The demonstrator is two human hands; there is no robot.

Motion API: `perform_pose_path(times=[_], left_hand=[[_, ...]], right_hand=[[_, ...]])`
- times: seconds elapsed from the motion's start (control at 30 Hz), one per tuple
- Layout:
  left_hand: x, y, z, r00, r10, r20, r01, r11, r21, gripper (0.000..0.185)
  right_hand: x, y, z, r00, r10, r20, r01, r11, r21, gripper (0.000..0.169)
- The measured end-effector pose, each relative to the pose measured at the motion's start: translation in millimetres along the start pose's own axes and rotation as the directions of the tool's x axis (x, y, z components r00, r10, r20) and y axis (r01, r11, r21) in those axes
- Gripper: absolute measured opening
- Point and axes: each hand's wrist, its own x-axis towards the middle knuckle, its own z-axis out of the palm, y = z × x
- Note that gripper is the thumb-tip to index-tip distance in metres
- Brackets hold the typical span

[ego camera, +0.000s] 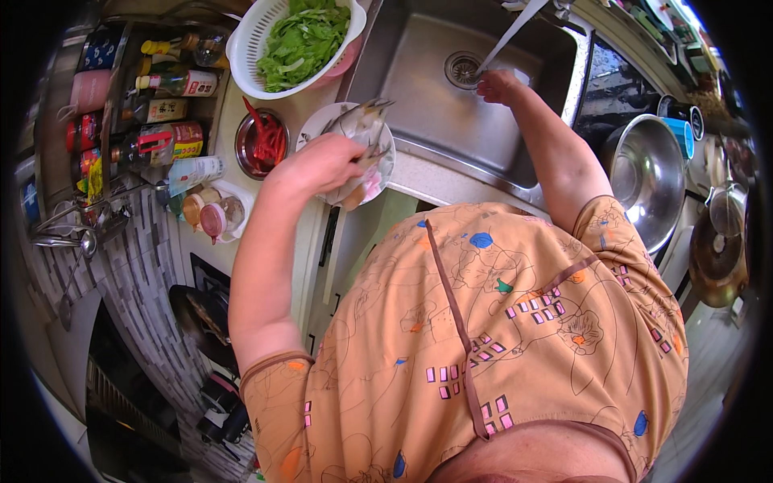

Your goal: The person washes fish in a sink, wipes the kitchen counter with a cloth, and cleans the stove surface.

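My left hand is closed around a small fish over a white plate, with a tail jutting past my fingers. Another silvery fish lies on that plate, its tail reaching over the rim towards the sink. Pinkish pieces show below my fingers, partly covered. In the steel sink, my right hand is beside the drain strainer, near the lower end of a running water stream. I see nothing held in it.
A white colander with green leaves and a steel bowl of red chillies stand left of the sink. Spice jars and bottles sit farther left. A large steel basin rests at the right.
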Motion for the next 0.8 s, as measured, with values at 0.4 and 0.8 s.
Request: perform_pose_path(times=[0.4,0.8], left_hand=[[45.9,-12.5,46.9,0.95,-0.096,-0.296,0.089,0.995,-0.037,0.018],[157.1,63.2,-9.8,0.888,-0.122,-0.442,-0.341,0.47,-0.814,0.011]], right_hand=[[-19.9,-3.3,-12.2,0.999,-0.013,-0.049,0.014,1.0,0.023,0.011],[-7.5,-51.2,-10.2,0.964,-0.263,-0.024,0.264,0.958,0.115,0.012]])
